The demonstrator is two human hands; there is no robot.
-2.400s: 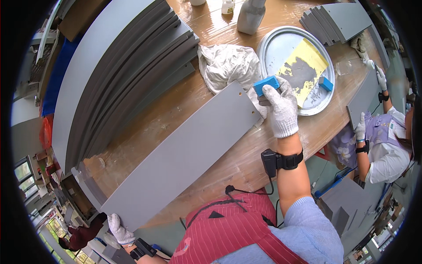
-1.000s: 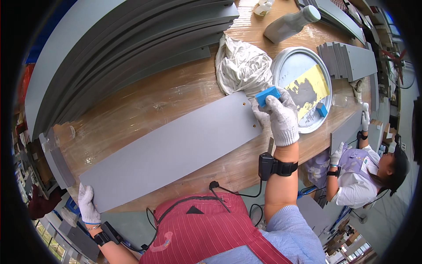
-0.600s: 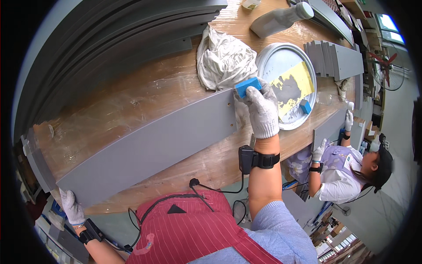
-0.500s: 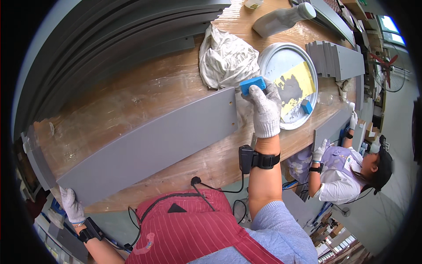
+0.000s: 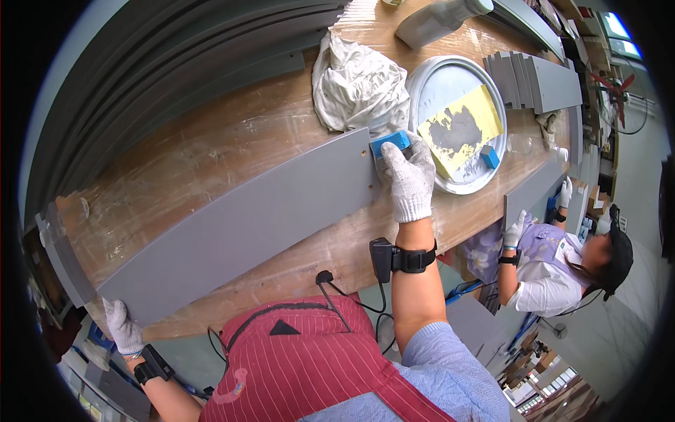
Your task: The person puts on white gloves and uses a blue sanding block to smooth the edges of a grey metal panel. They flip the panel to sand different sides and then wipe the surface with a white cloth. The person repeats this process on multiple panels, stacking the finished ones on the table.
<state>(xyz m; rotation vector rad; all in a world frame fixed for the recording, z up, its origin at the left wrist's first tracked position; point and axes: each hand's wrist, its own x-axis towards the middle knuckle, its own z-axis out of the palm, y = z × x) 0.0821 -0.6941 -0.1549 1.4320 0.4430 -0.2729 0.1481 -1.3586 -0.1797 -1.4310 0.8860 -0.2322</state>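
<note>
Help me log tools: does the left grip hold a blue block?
No, the left grip touches the panel; the right grip holds a block.

The flat board [image 5: 242,221] at nine o'clock is plain grey; so is the board stack [image 5: 133,119] at ten. The tabletop [image 5: 176,179] is brown with pale glossy streaks, the cloth [image 5: 357,84] at twelve o'clock off-white. At two o'clock, the round lid [image 5: 439,88] is pale grey-blue, its sheet [image 5: 486,111] yellow with a ragged grey patch [image 5: 457,132], its loose block [image 5: 489,157] blue. The held block [image 5: 394,142] is blue too. White gloves cover the right hand [image 5: 410,177] and, at eight o'clock, the left hand [image 5: 124,328]. The apron [image 5: 309,376] at six o'clock is dark red, pale-pinstriped.
</note>
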